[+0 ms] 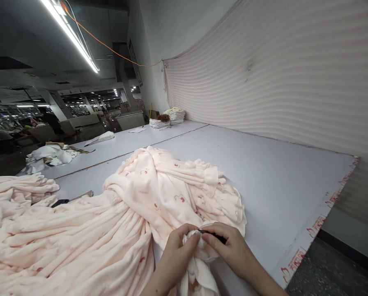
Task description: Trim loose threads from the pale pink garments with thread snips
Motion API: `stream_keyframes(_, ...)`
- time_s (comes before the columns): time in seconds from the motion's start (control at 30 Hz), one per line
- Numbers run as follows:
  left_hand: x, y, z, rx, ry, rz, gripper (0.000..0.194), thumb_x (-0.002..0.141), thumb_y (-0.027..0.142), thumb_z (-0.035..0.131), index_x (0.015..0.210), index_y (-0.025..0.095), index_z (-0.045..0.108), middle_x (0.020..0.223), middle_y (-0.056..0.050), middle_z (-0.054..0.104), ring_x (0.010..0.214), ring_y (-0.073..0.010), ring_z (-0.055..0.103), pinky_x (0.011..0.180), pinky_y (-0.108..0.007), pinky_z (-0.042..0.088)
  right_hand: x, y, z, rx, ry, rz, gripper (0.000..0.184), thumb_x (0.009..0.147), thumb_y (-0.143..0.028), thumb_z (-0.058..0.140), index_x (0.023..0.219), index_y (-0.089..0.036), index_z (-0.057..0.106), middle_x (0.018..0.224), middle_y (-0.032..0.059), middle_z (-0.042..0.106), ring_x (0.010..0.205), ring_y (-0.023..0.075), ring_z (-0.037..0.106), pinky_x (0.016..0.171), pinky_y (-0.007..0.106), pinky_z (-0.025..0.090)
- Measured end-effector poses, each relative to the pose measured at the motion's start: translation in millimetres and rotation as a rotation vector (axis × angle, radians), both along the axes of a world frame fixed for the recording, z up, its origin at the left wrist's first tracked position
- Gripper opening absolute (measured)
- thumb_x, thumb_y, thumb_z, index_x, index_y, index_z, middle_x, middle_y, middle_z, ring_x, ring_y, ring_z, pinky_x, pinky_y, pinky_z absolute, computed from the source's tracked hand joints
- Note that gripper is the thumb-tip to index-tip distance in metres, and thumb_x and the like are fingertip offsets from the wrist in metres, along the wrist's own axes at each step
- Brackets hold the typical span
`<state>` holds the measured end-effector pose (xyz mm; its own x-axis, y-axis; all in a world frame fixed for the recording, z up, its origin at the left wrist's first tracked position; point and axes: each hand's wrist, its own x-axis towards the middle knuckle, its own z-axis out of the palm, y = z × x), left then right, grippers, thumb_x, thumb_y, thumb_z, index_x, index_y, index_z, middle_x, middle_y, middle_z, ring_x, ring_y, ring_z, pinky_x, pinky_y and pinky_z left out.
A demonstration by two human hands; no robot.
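A pale pink plush garment [174,197] with small red and brown prints lies heaped on the table. Near its front edge, my left hand [179,248] pinches a gathered fold of the pink fabric between thumb and fingers. Close beside it, my right hand [230,246] is closed around a small black pointed tool [218,237]; its tip reaches the pinched fabric, and most of it is hidden in my palm. Below both hands, a loose end of the fabric [199,275] hangs down.
More pink plush fabric [63,242] spreads across the left. A grey-white table [273,189] extends to the right, edged with red-printed tape [316,228]. White scraps [50,156] and stacked cloth pieces [174,116] lie farther back. A striped cloth [264,74] hangs along the wall.
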<state>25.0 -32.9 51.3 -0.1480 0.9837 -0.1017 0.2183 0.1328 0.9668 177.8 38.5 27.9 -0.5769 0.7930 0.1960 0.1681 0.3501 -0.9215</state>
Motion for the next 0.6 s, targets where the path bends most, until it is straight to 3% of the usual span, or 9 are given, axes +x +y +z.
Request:
stream_keyframes(0.17,-2,0,-1.8,0.07,0.14,-0.05,0.027,0.088,0.036,0.044,0.087,0.018,0.064,0.079,-0.002,0.061,0.077,-0.0175,0.053,0.071,-0.025,0.04,0,3,-11.6,-0.181,0.13,-0.028,0.027,0.082,-0.04,0.057,0.084,-0.017,0.073,0.073,0.0048,0.068,0.072,0.0186,0.062,0.066,0.028,0.05)
stream_keyframes(0.23,-2,0,-4.1,0.073,0.137,-0.041,0.028,0.089,0.038,0.043,0.087,0.018,0.063,0.078,-0.002,0.06,0.076,-0.0177,0.052,0.071,-0.025,0.04,1,3,-12.4,-0.195,0.155,-0.017,0.026,0.082,-0.039,0.057,0.086,-0.018,0.072,0.078,0.0051,0.069,0.075,0.019,0.063,0.069,0.029,0.05)
stream_keyframes(0.37,-1,2,-9.1,0.053,0.014,0.029,0.03,0.089,0.04,0.043,0.092,0.017,0.063,0.077,-0.001,0.058,0.074,-0.0167,0.051,0.07,-0.025,0.041,2,0,-5.6,-0.071,0.097,0.025,0.019,0.08,-0.029,0.061,0.095,-0.022,0.07,0.101,0.0062,0.068,0.096,0.0222,0.061,0.086,0.034,0.047)
stream_keyframes(0.6,2,6,-6.9,0.031,-0.004,-0.029,0.027,0.09,0.035,0.042,0.096,0.018,0.063,0.086,-0.002,0.063,0.084,-0.018,0.054,0.075,-0.025,0.041,1,4,3.2,0.062,-0.031,0.001,0.016,0.08,-0.024,0.059,0.089,-0.025,0.072,0.091,0.0043,0.071,0.089,0.0218,0.063,0.08,0.033,0.049)
